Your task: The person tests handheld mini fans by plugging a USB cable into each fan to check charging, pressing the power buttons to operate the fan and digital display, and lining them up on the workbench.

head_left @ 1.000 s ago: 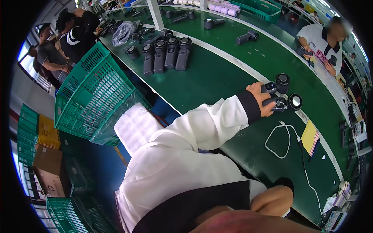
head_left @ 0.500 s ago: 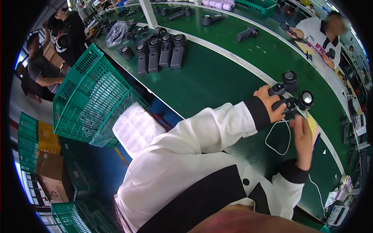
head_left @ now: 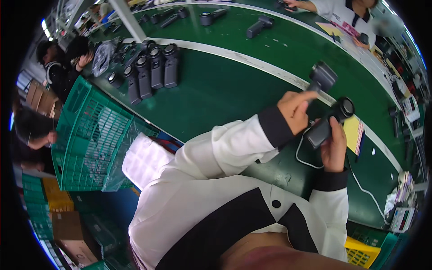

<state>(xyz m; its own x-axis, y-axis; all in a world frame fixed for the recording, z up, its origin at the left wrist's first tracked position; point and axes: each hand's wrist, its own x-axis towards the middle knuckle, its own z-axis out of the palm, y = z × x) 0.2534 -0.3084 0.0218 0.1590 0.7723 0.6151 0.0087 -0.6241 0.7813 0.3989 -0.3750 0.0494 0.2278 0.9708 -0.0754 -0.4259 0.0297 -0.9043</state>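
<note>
My left hand (head_left: 294, 112) is closed round the handle of a dark grey handheld device with a round head (head_left: 324, 75); much of its handle is hidden behind the fingers. To its right, my right hand (head_left: 334, 146) grips a second device of the same kind (head_left: 320, 133). This one is tilted, its round, ringed head up and to the right, the thick handle pointing down and left. Both are held above the green table (head_left: 216, 101). A white cable (head_left: 300, 155) curves on the table just below the hands.
Several like devices (head_left: 156, 67) lie in a row at the left. A green crate (head_left: 92, 135) and a white padded bundle (head_left: 146, 159) are on my left. Yellow paper (head_left: 352, 132) and a dark pen (head_left: 361, 146) lie beyond my right hand. Co-workers sit across the table and stand at left.
My right hand, empty before, now grips one of the two devices that were at my left hand. My left hand has kept the other and lifted it. The view has shifted.
</note>
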